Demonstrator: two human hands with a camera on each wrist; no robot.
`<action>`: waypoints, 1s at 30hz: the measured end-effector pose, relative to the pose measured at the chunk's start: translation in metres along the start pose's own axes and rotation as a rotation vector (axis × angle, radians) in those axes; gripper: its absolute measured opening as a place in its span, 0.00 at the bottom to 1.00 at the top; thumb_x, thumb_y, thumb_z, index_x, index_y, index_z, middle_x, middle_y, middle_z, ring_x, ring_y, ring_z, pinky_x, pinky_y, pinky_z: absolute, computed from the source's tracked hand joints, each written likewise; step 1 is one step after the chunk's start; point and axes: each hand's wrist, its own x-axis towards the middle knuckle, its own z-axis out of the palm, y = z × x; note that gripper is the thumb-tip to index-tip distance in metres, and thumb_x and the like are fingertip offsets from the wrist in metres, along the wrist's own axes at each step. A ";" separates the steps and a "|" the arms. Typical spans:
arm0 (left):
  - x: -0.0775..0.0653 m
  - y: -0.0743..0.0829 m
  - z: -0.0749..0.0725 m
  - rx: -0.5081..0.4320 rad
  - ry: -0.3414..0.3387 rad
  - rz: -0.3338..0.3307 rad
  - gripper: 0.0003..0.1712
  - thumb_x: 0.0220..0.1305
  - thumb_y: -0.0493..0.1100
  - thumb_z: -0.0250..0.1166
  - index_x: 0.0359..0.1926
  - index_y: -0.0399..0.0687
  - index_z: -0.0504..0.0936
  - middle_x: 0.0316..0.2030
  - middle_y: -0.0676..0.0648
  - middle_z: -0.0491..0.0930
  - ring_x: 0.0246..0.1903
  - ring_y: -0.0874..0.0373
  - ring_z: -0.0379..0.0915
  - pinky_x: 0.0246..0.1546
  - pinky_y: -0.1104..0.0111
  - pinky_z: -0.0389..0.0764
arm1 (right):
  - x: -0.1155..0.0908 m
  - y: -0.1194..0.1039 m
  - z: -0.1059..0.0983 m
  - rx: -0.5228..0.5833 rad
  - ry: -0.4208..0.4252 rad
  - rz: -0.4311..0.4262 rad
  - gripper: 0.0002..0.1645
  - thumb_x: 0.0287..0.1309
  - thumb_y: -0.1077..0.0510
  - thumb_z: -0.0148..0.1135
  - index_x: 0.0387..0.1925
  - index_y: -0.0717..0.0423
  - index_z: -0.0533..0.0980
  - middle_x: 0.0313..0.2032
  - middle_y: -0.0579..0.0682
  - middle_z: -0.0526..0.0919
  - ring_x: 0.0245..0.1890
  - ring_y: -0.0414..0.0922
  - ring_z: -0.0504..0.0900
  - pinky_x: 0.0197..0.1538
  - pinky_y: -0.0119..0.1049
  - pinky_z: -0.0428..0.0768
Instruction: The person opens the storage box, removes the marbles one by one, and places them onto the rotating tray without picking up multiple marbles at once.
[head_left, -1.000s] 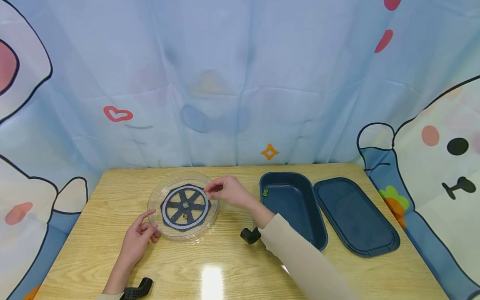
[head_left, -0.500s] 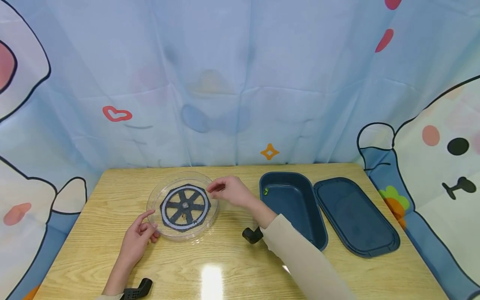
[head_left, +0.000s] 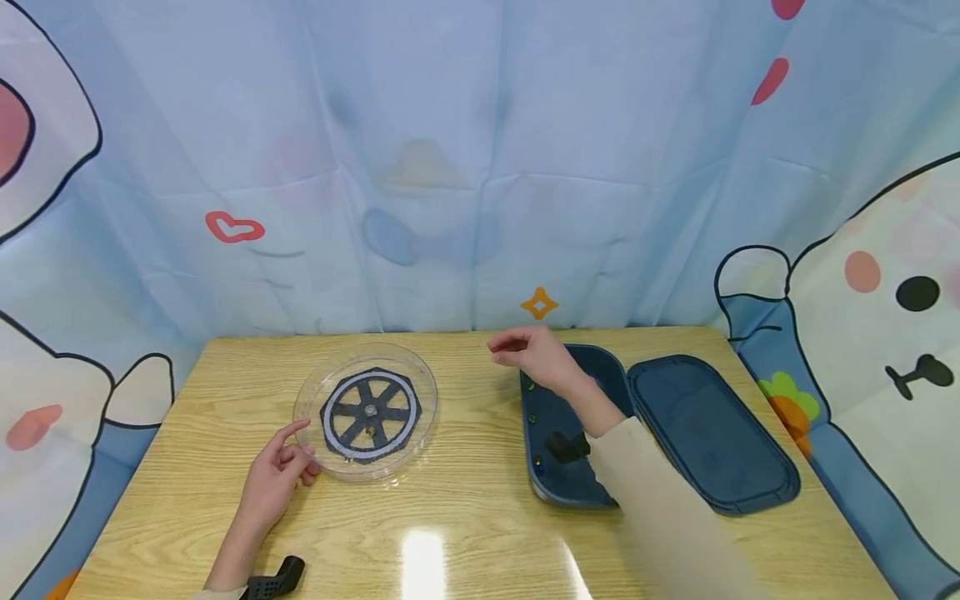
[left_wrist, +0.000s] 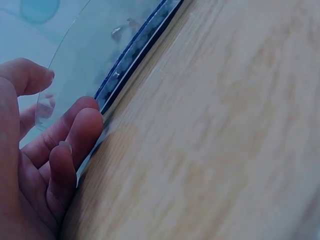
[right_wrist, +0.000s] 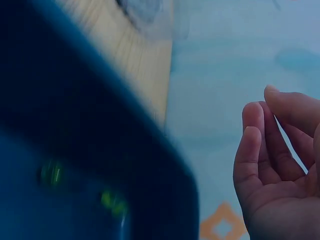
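Observation:
A clear round tray (head_left: pixel 427 392) with a dark six-spoked wheel pattern (head_left: pixel 347 410) at its middle lies on the left of the table. My left hand (head_left: pixel 277 467) holds the tray's near-left rim; in the left wrist view, fingers (left_wrist: pixel 82 130) curl against the clear wall. One small golden marble (head_left: pixel 370 432) sits between two spokes, and another small marble (head_left: pixel 348 458) is near the tray's front. My right hand (head_left: pixel 536 354), its fingers loosely bent with nothing visible between them, is over the far-left corner of a dark blue box (head_left: pixel 558 498). Green marbles (right_wrist: pixel 52 173) lie inside the box.
The box's blue lid (head_left: pixel 712 433) lies flat to its right. Several more marbles run along the box's left side, including a dark blue one (head_left: pixel 538 469). A patterned curtain (head_left: pixel 450 167) hangs behind the wooden table (head_left: pixel 352 533).
My right hand has let go of a marble at the tray's right edge and moved right, over the box. That marble has rolled to the tray's front. My left hand has stayed put.

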 end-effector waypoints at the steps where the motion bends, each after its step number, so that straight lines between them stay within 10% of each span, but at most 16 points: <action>1: 0.000 0.000 0.000 0.001 -0.001 0.002 0.26 0.72 0.34 0.59 0.68 0.36 0.67 0.26 0.40 0.82 0.21 0.57 0.78 0.26 0.69 0.79 | -0.001 0.005 -0.006 -0.006 0.009 0.005 0.15 0.65 0.60 0.65 0.52 0.59 0.81 0.51 0.57 0.82 0.50 0.52 0.81 0.56 0.53 0.76; 10: -0.002 0.000 -0.002 -0.012 -0.003 -0.003 0.26 0.72 0.36 0.60 0.68 0.39 0.68 0.26 0.41 0.83 0.21 0.57 0.78 0.26 0.69 0.78 | -0.009 0.046 -0.036 -0.131 0.087 0.069 0.15 0.65 0.60 0.66 0.52 0.59 0.82 0.51 0.57 0.83 0.52 0.55 0.80 0.53 0.48 0.78; 30: 0.001 0.000 -0.001 -0.013 -0.015 -0.017 0.26 0.72 0.34 0.58 0.69 0.37 0.67 0.27 0.39 0.82 0.22 0.54 0.79 0.27 0.68 0.79 | -0.008 0.081 -0.024 -0.431 0.064 0.116 0.14 0.58 0.68 0.67 0.46 0.56 0.86 0.39 0.50 0.87 0.40 0.49 0.84 0.41 0.44 0.82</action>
